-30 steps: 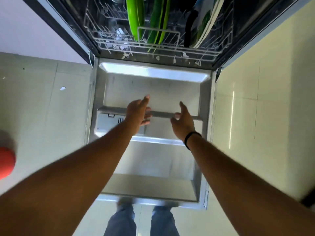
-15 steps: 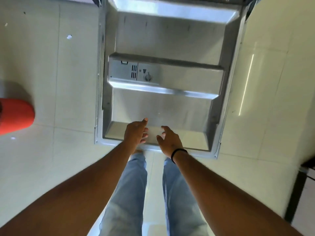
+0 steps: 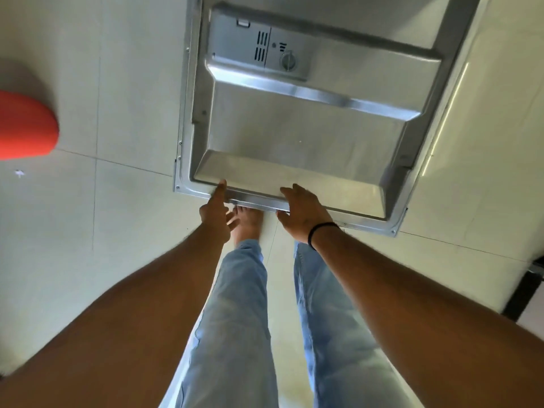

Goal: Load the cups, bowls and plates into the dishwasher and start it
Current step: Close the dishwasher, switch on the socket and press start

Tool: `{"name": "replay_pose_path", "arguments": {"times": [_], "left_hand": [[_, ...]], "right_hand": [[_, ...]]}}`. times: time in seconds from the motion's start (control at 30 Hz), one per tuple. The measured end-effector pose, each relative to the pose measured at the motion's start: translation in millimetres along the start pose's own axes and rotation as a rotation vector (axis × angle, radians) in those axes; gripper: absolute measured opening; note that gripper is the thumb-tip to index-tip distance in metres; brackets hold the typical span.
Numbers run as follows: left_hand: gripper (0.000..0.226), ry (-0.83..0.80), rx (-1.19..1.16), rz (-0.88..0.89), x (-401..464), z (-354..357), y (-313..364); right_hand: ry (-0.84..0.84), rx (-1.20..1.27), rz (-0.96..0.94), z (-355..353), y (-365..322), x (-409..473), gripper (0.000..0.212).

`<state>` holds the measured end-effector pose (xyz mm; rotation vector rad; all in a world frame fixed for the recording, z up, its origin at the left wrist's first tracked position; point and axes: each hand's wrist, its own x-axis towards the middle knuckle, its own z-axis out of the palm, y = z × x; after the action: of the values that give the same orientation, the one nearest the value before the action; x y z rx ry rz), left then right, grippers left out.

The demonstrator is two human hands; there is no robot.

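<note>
The dishwasher door (image 3: 309,128) lies open and flat, its steel inner face up, with the detergent compartment (image 3: 259,51) near the top of the view. My left hand (image 3: 216,214) is at the door's near edge, index finger laid over the rim and the other fingers curled below it. My right hand (image 3: 304,214), with a black band on the wrist, grips the same edge, fingers on top and thumb underneath. The racks and dishes are out of view.
Pale floor tiles (image 3: 117,83) surround the door. A red rounded object (image 3: 25,126) sits at the left edge. My legs in blue jeans (image 3: 235,319) and a bare foot (image 3: 248,222) stand just in front of the door. A dark frame (image 3: 527,290) stands at right.
Both hands drew back from the middle of the door to its near edge and took hold of it. The view tilted down, so the racks with plates left the frame.
</note>
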<state>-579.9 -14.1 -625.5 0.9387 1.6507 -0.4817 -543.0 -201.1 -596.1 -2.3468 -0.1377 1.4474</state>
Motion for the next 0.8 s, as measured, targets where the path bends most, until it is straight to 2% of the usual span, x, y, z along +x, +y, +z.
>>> {"name": "replay_pose_path", "arguments": {"times": [0.13,0.4,0.6,0.8], "left_hand": [[0.077,-0.109,-0.154,-0.006,31.5,-5.0,4.8],[0.060,-0.271,-0.374,0.010,82.2,-11.0,0.0],[0.068,-0.273,-0.392,-0.009,73.9,-17.8,1.3],[0.070,-0.243,-0.311,0.002,18.2,-37.9,15.2]], "right_hand": [[0.065,-0.107,-0.035,7.7,-11.7,23.8,0.060],[0.114,-0.258,0.025,46.6,-40.6,58.4,0.069],[0.085,-0.335,0.007,41.9,-43.9,45.4,0.079],[0.127,-0.366,-0.012,18.6,-62.5,5.2,0.079]]}}
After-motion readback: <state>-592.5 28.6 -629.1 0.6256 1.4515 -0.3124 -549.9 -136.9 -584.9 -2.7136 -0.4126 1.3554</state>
